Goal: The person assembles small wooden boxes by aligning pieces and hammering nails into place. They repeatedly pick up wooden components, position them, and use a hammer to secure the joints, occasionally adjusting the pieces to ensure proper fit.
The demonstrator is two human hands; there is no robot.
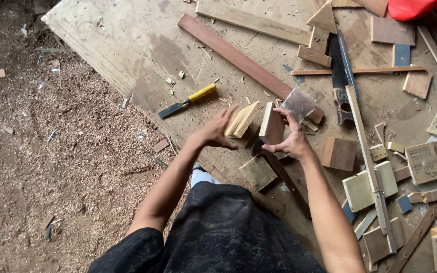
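Lower centre of the frame: the person's dark lap and two bare forearms rise toward mid-frame. A small square offcut (258,172) lies flat on the board just below the hands, with a dark strip (289,184) running beside it toward the lower right.

The left hand (213,132) is at centre frame, fingers closed round a pale wedge (243,120). The wedge sits on the far right side of that hand, its long axis tilted up toward the upper right, thin edge uppermost.

The right hand (292,142) is just right of it, fingers gripping a pale block (272,124) held upright, long axis near vertical. The same hand also pinches a clear plastic bag (298,103) at its fingertips, above the block. Whether the bag holds anything cannot be told.

Wedge and block face each other across a narrow gap between the two hands; they appear just apart, not touching. Each piece is nearest its own hand.

Beyond the hands, a yellow-handled chisel (187,100) lies on the workboard (127,45), upper left of the hands, blade pointing lower left. A long reddish plank (238,60) runs diagonally behind the hands. A handsaw (341,81) lies to the upper right among scattered offcuts. A brown cube (340,153) sits right of the right hand. Sawdust covers the ground (51,141) at left.
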